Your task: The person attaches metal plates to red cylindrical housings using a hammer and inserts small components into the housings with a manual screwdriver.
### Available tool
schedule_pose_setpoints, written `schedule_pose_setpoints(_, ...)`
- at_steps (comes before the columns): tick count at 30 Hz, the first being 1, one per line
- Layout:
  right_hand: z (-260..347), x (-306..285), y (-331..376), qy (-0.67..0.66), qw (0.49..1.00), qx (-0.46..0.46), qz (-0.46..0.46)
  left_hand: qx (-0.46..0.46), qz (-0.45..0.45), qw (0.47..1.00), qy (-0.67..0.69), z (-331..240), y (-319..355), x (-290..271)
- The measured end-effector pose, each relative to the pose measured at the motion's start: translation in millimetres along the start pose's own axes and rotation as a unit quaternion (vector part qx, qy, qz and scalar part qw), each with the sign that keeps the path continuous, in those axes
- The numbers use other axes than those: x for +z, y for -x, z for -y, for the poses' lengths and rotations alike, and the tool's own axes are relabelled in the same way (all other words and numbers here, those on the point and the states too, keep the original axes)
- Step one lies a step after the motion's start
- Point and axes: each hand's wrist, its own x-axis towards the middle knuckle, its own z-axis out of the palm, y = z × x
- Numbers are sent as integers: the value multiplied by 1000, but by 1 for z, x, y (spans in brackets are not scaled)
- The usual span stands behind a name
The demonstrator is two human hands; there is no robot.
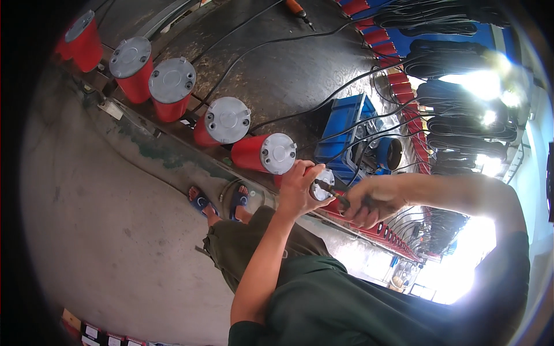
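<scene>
Fingers (306,173) of my left hand (297,190) are curled over the rim of a red cylinder's grey metal end cap (321,190), pressed around it to keep it from turning. My right hand (369,202), at three o'clock from the cap, is closed tight around the dark handle of a screwdriver-like tool (340,199), whose shaft runs toward nine o'clock and meets the cap face. I judge the left grip is there to steady the piece against the push of the tool. The cylinder itself is mostly hidden behind my hands, lying at the near end of the row.

Running off toward ten o'clock is a line of red cylinders (173,89) with the same grey caps, some upright and one (262,153) tipped on its side just beside my left hand. They rest along a low dark worktop (288,69) crossed by black cables (277,40). At one o'clock sits a blue crate (346,124), and further out hang coils of black cable (456,57). Below, at seven o'clock, my sandalled feet (219,202) stand on the concrete floor (104,219).
</scene>
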Motion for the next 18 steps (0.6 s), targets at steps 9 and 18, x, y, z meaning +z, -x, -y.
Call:
schedule_pose_setpoints(9,8,10,-16,-402,894,26,197,-7,-3,1000,-10,-2,2,2)
schedule_pose_setpoints(18,3,69,-18,-852,363,-183,328,14,16,1000,21,0,0,0)
